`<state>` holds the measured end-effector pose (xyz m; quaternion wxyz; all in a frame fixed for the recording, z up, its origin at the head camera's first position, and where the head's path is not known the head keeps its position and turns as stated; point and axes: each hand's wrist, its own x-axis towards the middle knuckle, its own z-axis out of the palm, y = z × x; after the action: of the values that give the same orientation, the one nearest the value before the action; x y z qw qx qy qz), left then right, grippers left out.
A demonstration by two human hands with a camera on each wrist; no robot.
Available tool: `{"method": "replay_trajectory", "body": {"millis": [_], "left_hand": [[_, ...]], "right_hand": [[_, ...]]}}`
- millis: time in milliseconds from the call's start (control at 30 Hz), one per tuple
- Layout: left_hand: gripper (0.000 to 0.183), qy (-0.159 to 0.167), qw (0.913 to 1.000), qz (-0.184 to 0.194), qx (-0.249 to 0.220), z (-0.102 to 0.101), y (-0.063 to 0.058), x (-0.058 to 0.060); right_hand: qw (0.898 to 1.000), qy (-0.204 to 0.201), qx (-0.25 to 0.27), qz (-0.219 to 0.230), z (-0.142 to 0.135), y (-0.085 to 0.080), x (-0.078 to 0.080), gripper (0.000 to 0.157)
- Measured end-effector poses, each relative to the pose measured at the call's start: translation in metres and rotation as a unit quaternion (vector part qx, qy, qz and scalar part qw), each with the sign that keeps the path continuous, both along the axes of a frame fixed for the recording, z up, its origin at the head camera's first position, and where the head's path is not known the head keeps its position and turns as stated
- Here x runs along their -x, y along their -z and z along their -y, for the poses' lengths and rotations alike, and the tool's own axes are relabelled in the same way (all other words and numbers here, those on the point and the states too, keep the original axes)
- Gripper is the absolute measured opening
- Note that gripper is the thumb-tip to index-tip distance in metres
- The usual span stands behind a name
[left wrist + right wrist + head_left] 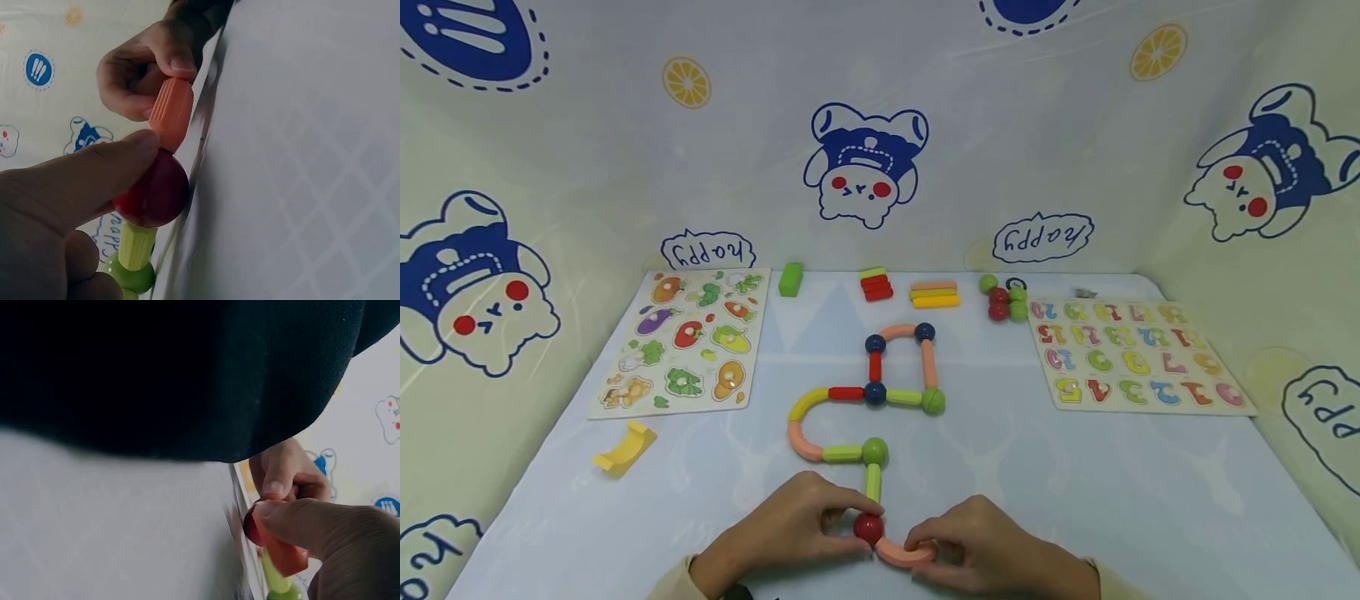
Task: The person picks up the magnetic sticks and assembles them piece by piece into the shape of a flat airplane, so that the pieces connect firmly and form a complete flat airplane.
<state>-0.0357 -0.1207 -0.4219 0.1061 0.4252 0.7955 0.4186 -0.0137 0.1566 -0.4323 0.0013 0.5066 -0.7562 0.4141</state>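
A chain of toy rods and balls winds down the table, ending near its front edge in a red ball [868,528]. My left hand [801,527] pinches that ball between thumb and fingers. A curved salmon-pink rod [904,553] meets the ball's lower right side. Its other end is gripped by my right hand [981,546]. Above the red ball, a light green rod [873,483] leads up to a green ball [875,451]. In the left wrist view the pink rod [172,115] touches the red ball [153,190]; whether it is fastened cannot be told.
At the left lies a vegetable puzzle board [681,346], with a yellow arched block [625,448] below it. A number puzzle board [1138,358] lies at the right. Along the back are a green block [791,280], short rods [876,284], longer rods [935,295] and loose balls [998,297].
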Motion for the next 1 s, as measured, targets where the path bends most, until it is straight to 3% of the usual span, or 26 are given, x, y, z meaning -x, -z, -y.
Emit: {"method": "replay_trajectory", "body": {"millis": [167, 300, 667, 733, 833, 933, 1000], "left_hand": [[0.029, 0.039, 0.9976, -0.054, -0.019, -0.009, 0.0, -0.006], [0.022, 0.043, 0.9954, -0.084, -0.015, -0.015, 0.0, -0.012], [0.02, 0.041, 0.9975, -0.055, -0.018, -0.014, -0.001, -0.012], [0.021, 0.04, 0.9977, -0.052, -0.016, -0.014, -0.001, -0.012], [0.022, 0.039, 0.9983, -0.043, -0.012, -0.014, 0.0, -0.011], [0.022, 0.037, 0.9987, -0.033, -0.011, -0.015, 0.0, -0.011], [0.022, 0.035, 0.9988, -0.033, -0.011, -0.016, 0.0, -0.011]], "right_hand": [[1.0, 0.003, 0.013, 0.015, 0.001, 0.0, -0.002, 0.024], [0.999, -0.001, 0.026, 0.018, 0.002, 0.0, -0.004, 0.025], [1.0, 0.023, 0.017, 0.007, 0.0, -0.001, 0.001, 0.026], [0.998, 0.055, 0.009, 0.017, -0.006, -0.004, 0.007, 0.024], [0.991, 0.134, -0.005, 0.03, -0.02, -0.008, 0.021, 0.018], [0.969, 0.24, -0.033, 0.04, -0.036, -0.013, 0.042, 0.015], [0.948, 0.309, -0.063, 0.042, -0.049, -0.019, 0.06, 0.019]]}}
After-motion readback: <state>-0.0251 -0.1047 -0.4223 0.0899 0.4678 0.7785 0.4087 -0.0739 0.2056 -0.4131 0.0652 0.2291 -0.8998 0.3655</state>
